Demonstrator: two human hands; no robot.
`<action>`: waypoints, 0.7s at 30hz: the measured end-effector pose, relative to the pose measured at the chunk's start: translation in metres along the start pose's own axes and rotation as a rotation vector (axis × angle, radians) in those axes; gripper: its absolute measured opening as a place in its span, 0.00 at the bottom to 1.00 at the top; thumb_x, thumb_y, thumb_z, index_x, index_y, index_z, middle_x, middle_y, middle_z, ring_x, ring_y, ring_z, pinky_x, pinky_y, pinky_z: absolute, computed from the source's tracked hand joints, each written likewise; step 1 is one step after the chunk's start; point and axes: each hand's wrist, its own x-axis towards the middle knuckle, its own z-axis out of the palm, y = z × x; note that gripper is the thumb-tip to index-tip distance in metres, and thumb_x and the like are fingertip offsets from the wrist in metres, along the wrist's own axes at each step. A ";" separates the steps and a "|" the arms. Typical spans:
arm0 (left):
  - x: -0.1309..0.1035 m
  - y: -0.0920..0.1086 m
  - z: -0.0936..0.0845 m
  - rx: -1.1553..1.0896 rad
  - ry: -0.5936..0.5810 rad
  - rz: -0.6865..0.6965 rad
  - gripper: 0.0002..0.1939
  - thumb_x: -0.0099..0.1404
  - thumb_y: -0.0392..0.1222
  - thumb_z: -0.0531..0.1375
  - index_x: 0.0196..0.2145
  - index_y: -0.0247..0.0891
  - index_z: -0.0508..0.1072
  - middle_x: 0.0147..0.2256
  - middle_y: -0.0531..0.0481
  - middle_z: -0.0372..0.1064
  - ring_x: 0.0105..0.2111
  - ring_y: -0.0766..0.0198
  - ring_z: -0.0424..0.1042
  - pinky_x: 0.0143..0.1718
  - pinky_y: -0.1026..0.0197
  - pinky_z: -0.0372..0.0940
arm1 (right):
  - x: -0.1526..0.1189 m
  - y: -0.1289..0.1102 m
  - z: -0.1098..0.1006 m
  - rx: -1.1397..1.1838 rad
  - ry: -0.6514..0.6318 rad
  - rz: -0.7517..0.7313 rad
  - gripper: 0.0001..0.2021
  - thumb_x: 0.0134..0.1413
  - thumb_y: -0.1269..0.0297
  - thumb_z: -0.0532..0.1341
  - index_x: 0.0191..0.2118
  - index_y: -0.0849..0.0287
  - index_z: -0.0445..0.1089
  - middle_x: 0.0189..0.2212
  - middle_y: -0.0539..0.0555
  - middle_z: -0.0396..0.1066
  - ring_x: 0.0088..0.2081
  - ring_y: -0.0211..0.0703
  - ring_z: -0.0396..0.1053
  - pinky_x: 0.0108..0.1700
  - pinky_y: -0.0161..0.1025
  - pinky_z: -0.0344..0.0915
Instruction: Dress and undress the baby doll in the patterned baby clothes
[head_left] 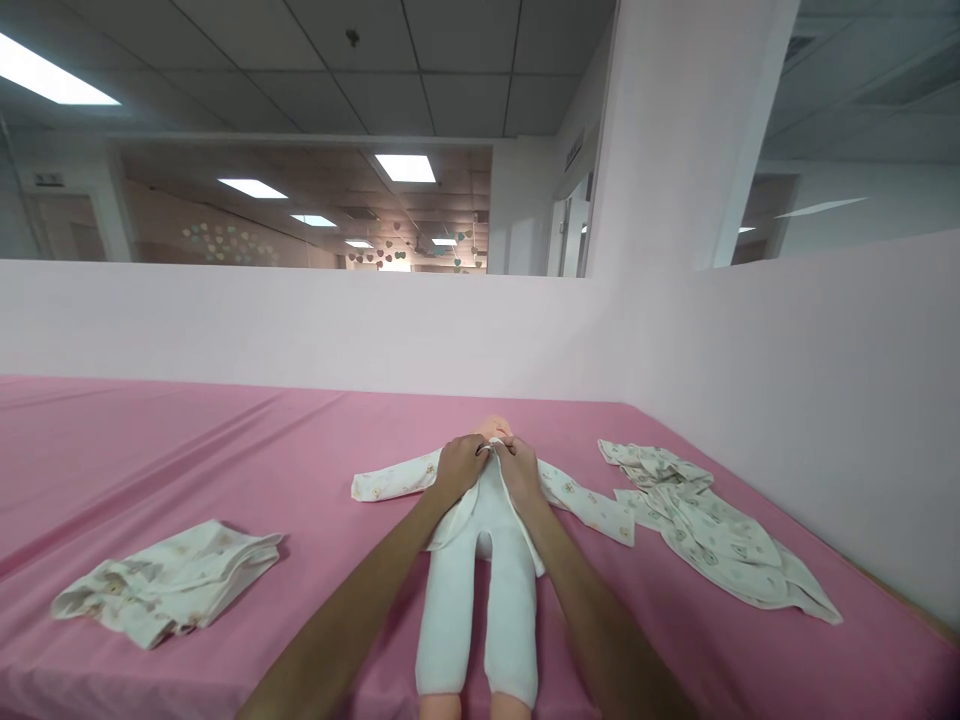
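Note:
A doll lies on its back on a pink sheet (315, 560), its head (495, 428) partly hidden behind the hands. White leggings (448, 620) cover its legs, and a patterned white top (401, 478) with long sleeves spread to both sides lies around its upper body, its front parted. At the neck, my left hand (460, 464) has its fingers closed on the top's collar edge. Close beside it, my right hand (519, 468) pinches the other side of the collar. The fingertips nearly meet under the doll's chin.
A folded patterned cloth (176, 580) lies on the left of the sheet. On the right is a crumpled patterned garment (720, 530), near the right sleeve's end. A low white wall (300, 325) with windows above borders the back and right side.

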 end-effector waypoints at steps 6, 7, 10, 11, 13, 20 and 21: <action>-0.001 0.000 0.001 0.002 0.022 -0.040 0.11 0.68 0.45 0.53 0.34 0.40 0.74 0.37 0.46 0.75 0.38 0.57 0.71 0.36 0.61 0.56 | -0.003 -0.003 -0.001 -0.034 -0.001 -0.010 0.14 0.50 0.55 0.57 0.33 0.61 0.73 0.32 0.53 0.75 0.37 0.45 0.70 0.39 0.37 0.62; -0.001 0.000 0.001 -0.001 0.024 -0.045 0.12 0.68 0.45 0.53 0.34 0.40 0.73 0.36 0.47 0.75 0.38 0.57 0.71 0.36 0.61 0.55 | -0.003 -0.004 -0.002 -0.046 -0.003 -0.017 0.14 0.51 0.56 0.56 0.33 0.61 0.73 0.32 0.53 0.75 0.37 0.45 0.70 0.39 0.37 0.62; -0.002 -0.001 0.002 -0.013 0.023 -0.048 0.11 0.68 0.44 0.54 0.32 0.40 0.73 0.35 0.47 0.75 0.37 0.57 0.71 0.35 0.61 0.55 | -0.005 -0.006 -0.002 -0.091 -0.021 -0.056 0.12 0.52 0.58 0.56 0.33 0.60 0.72 0.32 0.53 0.75 0.36 0.45 0.70 0.39 0.38 0.62; -0.001 -0.001 0.003 -0.020 0.022 -0.047 0.11 0.67 0.44 0.54 0.31 0.40 0.73 0.35 0.47 0.75 0.37 0.57 0.71 0.35 0.61 0.55 | -0.006 -0.006 -0.001 -0.108 -0.029 -0.073 0.12 0.52 0.58 0.55 0.33 0.59 0.72 0.32 0.53 0.75 0.36 0.45 0.70 0.40 0.38 0.63; -0.001 -0.002 0.004 -0.037 0.023 -0.052 0.10 0.66 0.43 0.55 0.31 0.40 0.73 0.35 0.47 0.75 0.37 0.57 0.71 0.35 0.61 0.55 | -0.007 -0.008 -0.001 -0.145 -0.051 -0.112 0.11 0.53 0.61 0.54 0.33 0.58 0.72 0.34 0.52 0.76 0.37 0.44 0.71 0.41 0.38 0.63; 0.001 -0.008 0.009 -0.182 0.032 -0.109 0.09 0.63 0.45 0.56 0.32 0.38 0.72 0.33 0.46 0.73 0.35 0.58 0.69 0.35 0.61 0.56 | -0.011 -0.014 0.000 -0.300 -0.081 -0.182 0.13 0.55 0.63 0.53 0.30 0.57 0.74 0.33 0.53 0.76 0.36 0.44 0.70 0.40 0.38 0.61; 0.001 -0.010 0.009 -0.220 0.024 -0.110 0.09 0.62 0.46 0.56 0.32 0.38 0.72 0.33 0.47 0.73 0.34 0.59 0.69 0.34 0.61 0.56 | -0.012 -0.014 0.000 -0.320 -0.076 -0.183 0.13 0.56 0.62 0.53 0.28 0.57 0.74 0.32 0.53 0.75 0.35 0.44 0.69 0.38 0.38 0.60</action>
